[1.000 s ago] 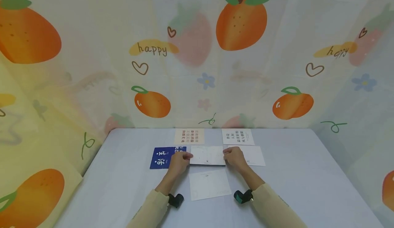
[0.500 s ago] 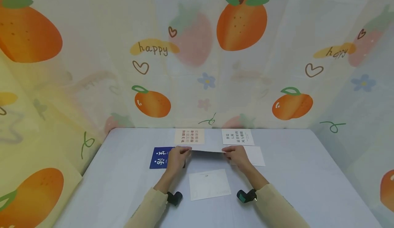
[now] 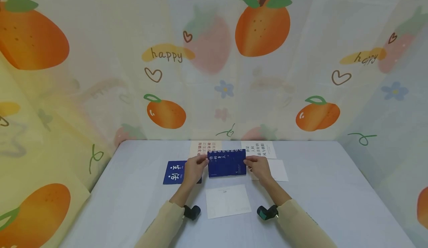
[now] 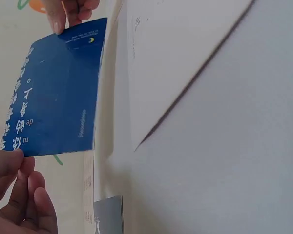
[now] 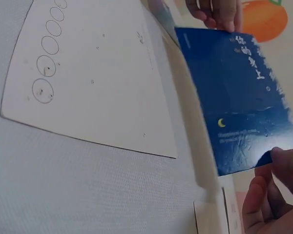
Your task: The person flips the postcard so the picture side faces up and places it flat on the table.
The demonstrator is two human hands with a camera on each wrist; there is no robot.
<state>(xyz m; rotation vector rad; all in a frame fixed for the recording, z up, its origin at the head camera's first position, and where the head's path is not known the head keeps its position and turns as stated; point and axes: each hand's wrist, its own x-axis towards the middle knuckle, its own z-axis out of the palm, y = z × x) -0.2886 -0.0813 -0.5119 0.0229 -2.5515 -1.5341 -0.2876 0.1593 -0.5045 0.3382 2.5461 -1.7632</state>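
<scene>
A blue postcard with white characters and a small yellow moon is held tilted up above the table. My left hand pinches one short edge between thumb and fingers. At the opposite edge my right hand pinches it the same way. Both wrist views show the thumbs on the printed face. Nearer me, a white postcard lies flat; the right wrist view shows a row of printed circles on it. Another blue postcard lies by my left hand, which partly covers it. Beyond my right hand lies a white postcard.
Along the table's far edge lie a cream card with red and grey characters and a white card with black ones. A white cloth covers the table. Behind it hangs a fruit-printed curtain.
The held postcard showed its white back, then was lifted edge-on, and now its blue printed face shows. Both hands rose slightly and keep their pinch. The other cards stay put.
</scene>
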